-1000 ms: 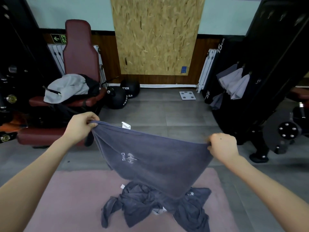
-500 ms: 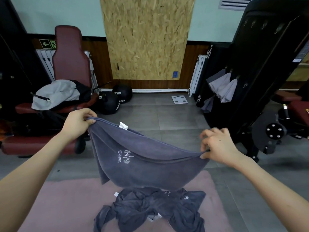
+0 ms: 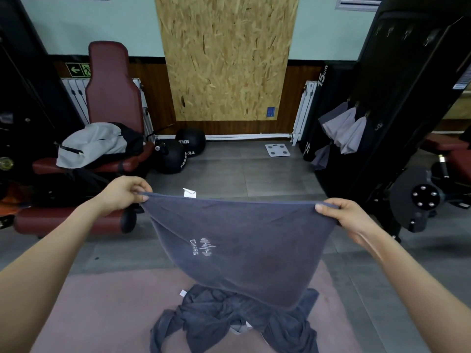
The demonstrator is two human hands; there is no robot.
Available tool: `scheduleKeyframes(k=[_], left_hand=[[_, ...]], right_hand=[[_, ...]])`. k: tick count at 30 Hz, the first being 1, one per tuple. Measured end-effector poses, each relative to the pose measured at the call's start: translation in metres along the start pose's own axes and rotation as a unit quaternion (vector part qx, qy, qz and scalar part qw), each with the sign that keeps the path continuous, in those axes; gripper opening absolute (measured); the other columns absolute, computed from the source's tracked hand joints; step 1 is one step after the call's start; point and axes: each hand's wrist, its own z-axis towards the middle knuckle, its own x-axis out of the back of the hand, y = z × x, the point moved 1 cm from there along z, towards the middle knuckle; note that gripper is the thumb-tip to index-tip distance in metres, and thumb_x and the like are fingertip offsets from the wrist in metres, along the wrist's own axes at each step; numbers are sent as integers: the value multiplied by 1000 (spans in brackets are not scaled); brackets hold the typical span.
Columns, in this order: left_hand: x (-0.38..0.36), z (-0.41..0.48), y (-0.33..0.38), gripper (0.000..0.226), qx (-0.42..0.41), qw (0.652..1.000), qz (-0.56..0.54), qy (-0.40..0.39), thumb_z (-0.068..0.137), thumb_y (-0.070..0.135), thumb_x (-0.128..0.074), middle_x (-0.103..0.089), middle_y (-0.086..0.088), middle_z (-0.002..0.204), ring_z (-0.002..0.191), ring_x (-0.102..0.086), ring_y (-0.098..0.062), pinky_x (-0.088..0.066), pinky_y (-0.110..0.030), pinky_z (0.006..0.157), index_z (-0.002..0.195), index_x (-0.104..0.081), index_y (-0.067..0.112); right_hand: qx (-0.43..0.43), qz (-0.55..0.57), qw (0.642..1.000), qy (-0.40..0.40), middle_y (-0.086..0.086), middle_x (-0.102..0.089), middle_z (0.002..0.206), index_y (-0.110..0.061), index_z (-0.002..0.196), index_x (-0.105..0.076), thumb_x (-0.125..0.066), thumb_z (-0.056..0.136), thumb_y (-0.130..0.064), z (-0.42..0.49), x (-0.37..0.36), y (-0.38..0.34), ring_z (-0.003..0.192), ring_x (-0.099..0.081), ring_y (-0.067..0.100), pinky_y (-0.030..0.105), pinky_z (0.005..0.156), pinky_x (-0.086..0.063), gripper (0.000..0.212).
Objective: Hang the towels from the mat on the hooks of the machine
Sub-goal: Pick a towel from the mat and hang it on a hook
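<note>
Towels (image 3: 229,324) lie in a crumpled dark grey heap at the near edge of the view, on a pink mat (image 3: 102,314) spread over the grey tiled floor. Above the heap, one more dark grey towel (image 3: 242,248) hangs stretched flat between both hands. Its top hem is pulled into a nearly straight line and its lower edge droops just over the pile; whether it touches the pile cannot be told. White lettering shows left of its middle, and a small white tag (image 3: 190,193) stands up from the hem. The left hand (image 3: 122,193) pinches the left corner, thumb and fingers closed on the cloth. The right hand (image 3: 344,215) grips the right corner the same way, thumb on top of the hem and fingers curled beneath.

Farther left stands a maroon padded bench (image 3: 112,93) with a light grey garment (image 3: 94,143) piled on its seat, and two black medicine balls (image 3: 170,159) rest on the floor beside it. To the right rises the black machine (image 3: 407,80). Lighter grey towels (image 3: 346,131) hang on its side, and a row of hooks (image 3: 408,31) shows near its top. A white scale (image 3: 277,150) lies on the floor near the back wall, where a chipboard panel (image 3: 226,57) stands with a white radiator (image 3: 304,110) to its right.
</note>
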Motion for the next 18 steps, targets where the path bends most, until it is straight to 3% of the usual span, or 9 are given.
scheduleKeyframes(k=[2, 4, 5, 8, 10, 11, 14, 16, 18], left_hand=[[-3, 0, -3, 17, 23, 997, -12, -73, 78, -11, -65, -67, -12, 79, 73, -60, -19, -45, -5, 58, 84, -66, 4], [-2, -4, -3, 17, 34, 985, -11, -166, 78, -10, -66, -68, -8, 78, 72, -63, -14, -48, -9, 61, 85, -67, 5], [0, -10, -2, 15, 45, 974, -36, -219, 77, -8, -69, -69, -6, 75, 69, -63, -10, -48, -12, 62, 85, -67, 5], [13, -26, -2, 24, 91, 924, -176, -327, 65, 4, -75, -66, -8, 74, 68, -62, -12, -48, -18, 62, 86, -65, -1], [20, -29, -1, 27, 102, 913, -242, -313, 65, 5, -74, -67, -16, 80, 73, -64, -18, -51, -21, 63, 88, -65, -5], [18, -28, 2, 25, 108, 920, -241, -290, 70, 4, -72, -68, -18, 85, 77, -66, -20, -53, -23, 64, 92, -64, -5], [-3, -11, 11, 8, 141, 971, -118, -153, 86, -4, -59, -66, -15, 85, 75, -63, -21, -55, -23, 58, 91, -63, -1], [-18, 1, 15, 14, 155, 983, -66, -72, 84, -9, -55, -61, -15, 78, 71, -59, -24, -53, -30, 61, 79, -62, 3], [-30, 5, 18, 10, 170, 981, -87, -42, 71, -5, -57, -54, -14, 72, 71, -53, -25, -49, -39, 66, 68, -56, 5]], right_hand=[[-8, 98, 994, 45, -4, -66, 62, -13, 75, -68, -86, 46, -48, 8, -10, 0, 59, -59, 9, 15, 52, -44, 49], [-21, 148, 986, 74, -4, -67, 61, -13, 77, -67, -79, 67, -28, 17, -13, -6, 63, -58, 13, 16, 52, -47, 22], [-24, 159, 984, 70, -4, -68, 61, -14, 75, -67, -78, 67, -24, 18, -10, -11, 63, -59, 14, 15, 51, -48, 17], [0, 157, 987, -35, 0, -66, 62, -16, 63, -70, -91, 39, -40, 15, 20, -26, 57, -62, 9, 15, 52, -49, 40], [1, 103, 992, -65, 2, -66, 62, -14, 66, -69, -92, 32, -45, 14, 33, -31, 58, -62, 10, 16, 53, -49, 52], [-8, 66, 997, -50, 1, -66, 63, -12, 70, -69, -91, 39, -42, 20, 32, -30, 61, -61, 12, 17, 54, -48, 49], [5, -66, 994, 87, 0, -62, 62, -10, 73, -68, -81, 68, -20, 47, 11, -20, 64, -54, 14, 19, 53, -42, 17], [21, -133, 979, 153, -2, -57, 61, -14, 66, -64, -78, 74, -22, 66, -5, -8, 65, -53, 16, 24, 57, -39, 18], [4, -186, 964, 188, 1, -58, 66, -18, 62, -56, -74, 77, -28, 75, -15, 0, 74, -56, 22, 28, 65, -39, 26]])
